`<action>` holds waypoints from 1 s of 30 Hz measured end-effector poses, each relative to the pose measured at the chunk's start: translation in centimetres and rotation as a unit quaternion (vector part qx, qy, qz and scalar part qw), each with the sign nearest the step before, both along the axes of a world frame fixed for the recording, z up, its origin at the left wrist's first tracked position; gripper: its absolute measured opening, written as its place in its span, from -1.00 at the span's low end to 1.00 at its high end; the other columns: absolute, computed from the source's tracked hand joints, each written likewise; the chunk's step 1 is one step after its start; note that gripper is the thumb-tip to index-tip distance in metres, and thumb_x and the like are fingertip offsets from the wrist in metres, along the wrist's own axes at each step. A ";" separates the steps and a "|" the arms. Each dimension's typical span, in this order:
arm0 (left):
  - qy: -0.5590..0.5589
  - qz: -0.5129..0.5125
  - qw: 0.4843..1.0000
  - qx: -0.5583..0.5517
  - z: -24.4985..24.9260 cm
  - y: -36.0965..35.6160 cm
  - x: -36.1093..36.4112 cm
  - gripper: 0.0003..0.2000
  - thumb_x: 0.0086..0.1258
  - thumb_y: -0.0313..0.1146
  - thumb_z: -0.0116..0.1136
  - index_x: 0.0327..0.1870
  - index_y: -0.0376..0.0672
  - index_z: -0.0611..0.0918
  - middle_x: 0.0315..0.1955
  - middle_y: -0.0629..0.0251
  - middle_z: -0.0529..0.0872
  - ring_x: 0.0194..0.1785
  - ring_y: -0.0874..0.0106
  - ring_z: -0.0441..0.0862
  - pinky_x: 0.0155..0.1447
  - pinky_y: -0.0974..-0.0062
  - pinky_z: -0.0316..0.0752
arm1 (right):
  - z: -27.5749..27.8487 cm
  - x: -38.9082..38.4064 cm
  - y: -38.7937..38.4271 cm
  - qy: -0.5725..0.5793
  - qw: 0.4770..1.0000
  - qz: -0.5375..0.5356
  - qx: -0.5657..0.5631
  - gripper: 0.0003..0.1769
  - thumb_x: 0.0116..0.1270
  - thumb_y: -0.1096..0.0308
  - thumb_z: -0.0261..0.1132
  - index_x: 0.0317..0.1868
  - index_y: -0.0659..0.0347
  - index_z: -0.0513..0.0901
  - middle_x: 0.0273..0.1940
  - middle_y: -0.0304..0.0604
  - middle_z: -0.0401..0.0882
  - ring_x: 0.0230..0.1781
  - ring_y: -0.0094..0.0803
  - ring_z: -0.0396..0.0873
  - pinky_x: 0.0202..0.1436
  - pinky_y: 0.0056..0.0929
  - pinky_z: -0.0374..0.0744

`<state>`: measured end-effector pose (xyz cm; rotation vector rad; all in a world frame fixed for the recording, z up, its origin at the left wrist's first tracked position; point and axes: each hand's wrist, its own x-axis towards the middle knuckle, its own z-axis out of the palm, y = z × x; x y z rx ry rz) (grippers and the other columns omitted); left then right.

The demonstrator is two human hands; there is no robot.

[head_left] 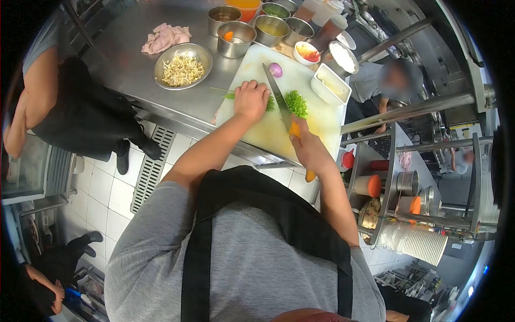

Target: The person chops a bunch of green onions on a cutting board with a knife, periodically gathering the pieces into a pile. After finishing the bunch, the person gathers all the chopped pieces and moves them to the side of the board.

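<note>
My right hand [307, 146] grips the orange handle of a large knife [277, 94], whose blade lies across the white cutting board [316, 121]. My left hand [250, 100] presses down on a bunch of green herbs [229, 95] right beside the blade. A heap of chopped greens [296, 103] sits on the other side of the blade. A small red onion [275, 70] rests near the knife tip.
On the steel counter [123, 64] stand a bowl of bean sprouts [182, 66], raw meat [165, 37], several metal pots [236, 38], a white rectangular tub [330, 84] and a sauce bowl [307, 53]. A person in black stands at left [80, 115]; another is beyond the counter [383, 83].
</note>
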<state>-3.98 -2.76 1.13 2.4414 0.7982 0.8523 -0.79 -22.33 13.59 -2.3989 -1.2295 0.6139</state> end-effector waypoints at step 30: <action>0.005 -0.050 0.999 0.001 0.3 -0.2 -1.4 -0.64 0.25 -0.10 0.27 -0.06 -0.14 0.63 -0.13 0.17 0.57 0.04 0.17 0.50 0.10 0.19 0.42 | -5.9 -1.9 -0.8 -0.055 0.997 -0.034 0.042 -0.43 0.44 0.39 0.01 0.43 0.03 0.13 -0.34 0.36 0.62 -0.51 0.22 0.61 -0.34 0.02 0.63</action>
